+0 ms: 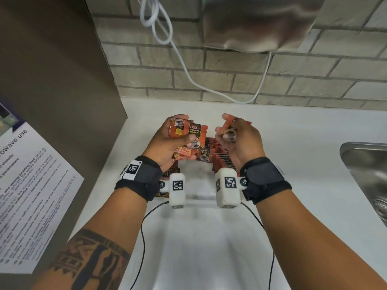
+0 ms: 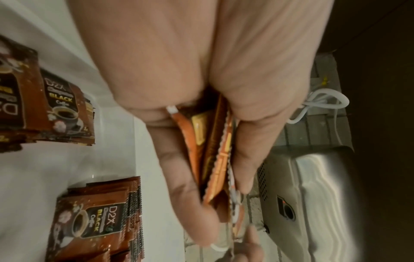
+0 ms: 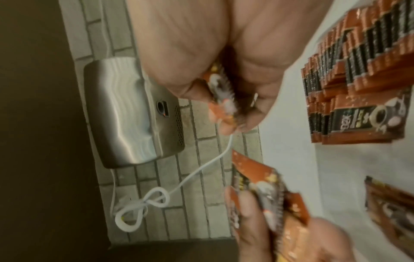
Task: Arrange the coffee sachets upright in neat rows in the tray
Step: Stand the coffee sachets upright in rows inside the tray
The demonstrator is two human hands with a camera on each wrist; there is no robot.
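My left hand [image 1: 178, 139] grips a small stack of orange-and-black coffee sachets [image 1: 188, 130], seen edge-on between thumb and fingers in the left wrist view [image 2: 215, 159]. My right hand [image 1: 230, 130] pinches a single blurred sachet [image 1: 229, 132], also seen in the right wrist view [image 3: 221, 99]. Both hands hover above a clear tray [image 1: 199, 197] on the white counter. A long row of upright sachets [image 1: 222, 158] stands along the tray's right side, and a shorter group [image 1: 170, 171] sits at its left, mostly hidden by my wrist.
A steel sink [image 1: 364, 174] lies at the right. A brick wall carries a steel hand dryer [image 1: 257, 24] with a looped white cord [image 1: 159, 19]. A brown appliance side with a printed notice [image 1: 31, 185] stands at the left.
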